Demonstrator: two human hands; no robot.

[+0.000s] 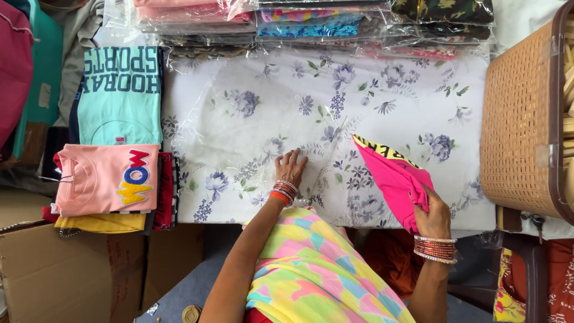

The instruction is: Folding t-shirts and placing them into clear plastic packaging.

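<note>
On the flowered sheet covering the desk (418, 197), the left hand (291, 167) lay flat with its fingers spread, pressing down on a clear plastic bag (269, 128) that was spread over the cloth. A stack of bangles circled that wrist. The bag was hard to trace because it was see-through, but its creases and shine ran from the hand up and away toward the far side of the desk, so its long axis seemed to lie front to back.

Off to the right, the right hand (431, 216) was closed around the near end of a folded bright pink garment (391, 176), thumb and fingers pinched on the cloth at the desk's front edge. The garment was lifted and tilted, its long axis running on a slant from the hand up and to the left, with its far end, edged by a yellow strip with dark print, pointing toward the bag and the middle of the desk. The two hands were well apart.

Farther out, a woven tan basket (520, 113) stood at the right end of the desk. Along the far edge lay a row of bagged clothes (311, 24) in clear wrap. At the left sat a folded mint shirt (119, 96) and, nearer, a pile topped by a folded pink shirt (101, 179). A cardboard box (66, 269) stood below that pile.
</note>
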